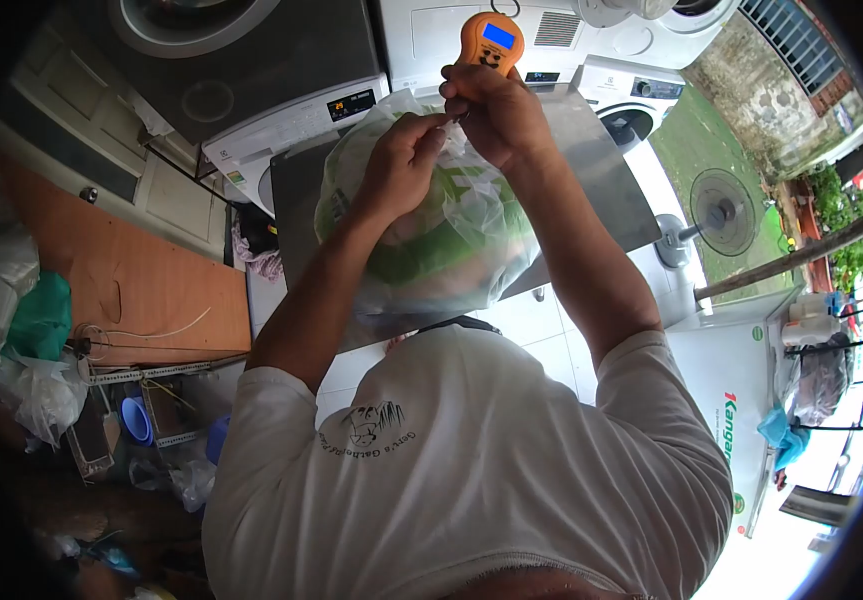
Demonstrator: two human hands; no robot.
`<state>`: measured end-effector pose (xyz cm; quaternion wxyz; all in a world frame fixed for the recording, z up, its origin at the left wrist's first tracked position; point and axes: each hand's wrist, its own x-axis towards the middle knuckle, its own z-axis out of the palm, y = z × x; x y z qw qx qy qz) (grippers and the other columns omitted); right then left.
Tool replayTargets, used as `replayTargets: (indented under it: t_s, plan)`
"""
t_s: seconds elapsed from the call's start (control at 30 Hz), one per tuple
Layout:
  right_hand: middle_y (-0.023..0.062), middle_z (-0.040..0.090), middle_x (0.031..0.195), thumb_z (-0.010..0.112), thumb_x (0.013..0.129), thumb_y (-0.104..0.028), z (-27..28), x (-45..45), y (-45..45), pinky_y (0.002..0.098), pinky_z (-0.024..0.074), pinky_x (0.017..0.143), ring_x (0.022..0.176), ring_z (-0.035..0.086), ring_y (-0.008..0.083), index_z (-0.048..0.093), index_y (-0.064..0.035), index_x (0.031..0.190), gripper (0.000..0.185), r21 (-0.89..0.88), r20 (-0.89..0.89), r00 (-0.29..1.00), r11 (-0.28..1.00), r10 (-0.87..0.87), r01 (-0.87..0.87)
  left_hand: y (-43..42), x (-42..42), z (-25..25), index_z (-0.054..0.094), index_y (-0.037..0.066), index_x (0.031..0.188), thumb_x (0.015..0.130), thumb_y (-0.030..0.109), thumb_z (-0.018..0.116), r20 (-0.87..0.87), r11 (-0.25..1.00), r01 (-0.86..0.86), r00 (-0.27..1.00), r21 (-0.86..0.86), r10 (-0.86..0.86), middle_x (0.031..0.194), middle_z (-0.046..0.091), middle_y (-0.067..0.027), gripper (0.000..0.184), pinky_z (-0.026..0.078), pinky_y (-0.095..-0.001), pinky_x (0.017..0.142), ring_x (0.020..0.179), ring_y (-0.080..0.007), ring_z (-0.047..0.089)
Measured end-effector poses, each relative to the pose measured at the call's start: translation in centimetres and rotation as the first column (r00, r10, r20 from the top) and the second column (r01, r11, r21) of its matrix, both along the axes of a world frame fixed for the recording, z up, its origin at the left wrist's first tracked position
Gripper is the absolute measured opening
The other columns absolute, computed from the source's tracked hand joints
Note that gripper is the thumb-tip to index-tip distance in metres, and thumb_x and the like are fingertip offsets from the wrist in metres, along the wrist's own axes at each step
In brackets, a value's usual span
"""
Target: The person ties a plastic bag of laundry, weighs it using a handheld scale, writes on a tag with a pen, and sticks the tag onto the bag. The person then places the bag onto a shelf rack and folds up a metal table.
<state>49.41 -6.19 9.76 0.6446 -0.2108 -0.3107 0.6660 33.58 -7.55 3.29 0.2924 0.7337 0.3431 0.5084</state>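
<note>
A full plastic bag [421,235], translucent with green print, sits on the grey metal table in front of me. My left hand [406,165] is closed on the bag's gathered top. Held in my right hand [496,115] is an orange hanging scale [492,42] with a lit blue screen, whose digits are too small to read. Its lower end and hook are largely hidden by my fingers. Both hands nearly meet just above the bag's neck. What fills the bag cannot be made out clearly.
The metal table [606,180] stands before washing machines [296,125]. To the right are a standing fan [721,213] and a white freezer [696,400]. A wooden board [151,260], plastic bags and a blue container [137,420] crowd the left side.
</note>
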Motion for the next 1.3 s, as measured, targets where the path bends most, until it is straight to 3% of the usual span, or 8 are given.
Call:
replayTargets:
  t_s: [0.27,0.33,0.43,0.53,0.67,0.87,1.17,1.3]
  plan:
    - [0.0135,0.063,0.092,0.061,0.085,0.004,1.3,0.1,1.5,0.0311,0.0468,0.06,0.074,0.062,0.0213,0.053,-0.0009,0.108,0.024,-0.014,0.063,0.997,0.999,0.051,-0.051,1.2,-0.3,0.0,0.068,0.0,0.113,0.1,0.015,0.059,0.058,0.977,0.083,0.996,-0.194,-0.073,0.095,0.072,-0.0116,0.022,0.052,-0.0295,0.079,0.086,-0.0161,0.067]
    - [0.0133,0.063,0.09,0.062,0.086,0.003,1.3,0.2,1.5,0.0308,0.0464,0.059,0.074,0.062,0.0212,0.054,0.0001,0.108,0.024,-0.028,0.066,0.992,0.993,0.112,-0.11,1.5,-0.3,0.0,0.068,-0.002,0.112,0.099,0.015,0.061,0.159,0.949,0.185,0.976,-0.253,-0.148,0.093,0.072,-0.0089,0.022,0.052,-0.0282,0.08,0.085,-0.0126,0.066]
    - [0.0129,0.064,0.089,0.063,0.086,0.002,1.3,0.2,1.3,0.0307,0.046,0.059,0.074,0.062,0.0206,0.055,0.0004,0.108,0.022,-0.015,0.095,0.987,0.992,0.129,-0.128,1.8,-0.4,0.2,0.068,-0.002,0.11,0.098,0.014,0.062,0.174,0.933,0.193,0.974,-0.305,-0.145,0.091,0.071,-0.0055,0.021,0.051,-0.0273,0.079,0.084,-0.0096,0.063]
    - [0.0139,0.063,0.098,0.063,0.088,0.0,0.9,0.6,1.5,0.0277,0.0462,0.062,0.078,0.062,0.019,0.054,0.0011,0.113,0.027,0.036,0.133,0.98,0.987,0.149,-0.154,1.9,-0.4,-0.1,0.068,-0.003,0.106,0.098,0.013,0.062,0.26,0.92,0.241,0.952,-0.31,-0.162,0.089,0.07,-0.0046,0.019,0.051,-0.0267,0.077,0.083,-0.0094,0.063]
    - [0.0134,0.065,0.098,0.064,0.087,-0.001,0.8,1.1,1.0,0.0276,0.046,0.059,0.076,0.063,0.0187,0.054,-0.0027,0.115,0.029,0.069,0.175,0.969,0.979,0.175,-0.19,2.1,-0.5,-0.8,0.068,-0.003,0.102,0.098,0.014,0.063,0.238,0.926,0.235,0.957,-0.296,-0.167,0.088,0.07,-0.0047,0.018,0.05,-0.0261,0.076,0.082,-0.009,0.063]
    - [0.0102,0.066,0.095,0.067,0.085,0.001,1.1,0.0,0.0,0.0276,0.0453,0.059,0.076,0.063,0.0174,0.055,-0.0056,0.113,0.031,0.189,0.216,0.976,0.978,0.041,-0.083,1.2,0.0,-0.7,0.067,0.0,0.102,0.098,0.014,0.063,0.143,0.99,0.073,0.988,-0.118,-0.056,0.087,0.071,-0.0071,0.016,0.052,-0.0281,0.073,0.079,-0.0126,0.067]
    - [0.0111,0.063,0.087,0.063,0.084,0.005,1.0,-0.4,0.8,0.0302,0.0463,0.056,0.071,0.063,0.0203,0.054,-0.0014,0.104,0.024,0.071,0.135,0.99,0.997,-0.045,0.036,0.8,0.3,-0.4,0.066,-0.001,0.1,0.099,0.013,0.062,0.099,0.996,0.003,0.995,-0.09,0.006,0.086,0.071,-0.0084,0.014,0.053,-0.0287,0.075,0.082,-0.015,0.069]
    - [0.0128,0.063,0.087,0.06,0.086,0.005,2.4,-0.9,0.5,0.0306,0.0473,0.055,0.071,0.063,0.022,0.055,0.0004,0.104,0.019,0.016,0.054,0.998,1.0,-0.016,0.016,0.7,0.6,0.0,0.063,-0.001,0.108,0.1,0.012,0.06,0.226,0.988,0.088,0.972,-0.124,-0.058,0.09,0.071,-0.0068,0.015,0.052,-0.0269,0.076,0.081,-0.013,0.068]
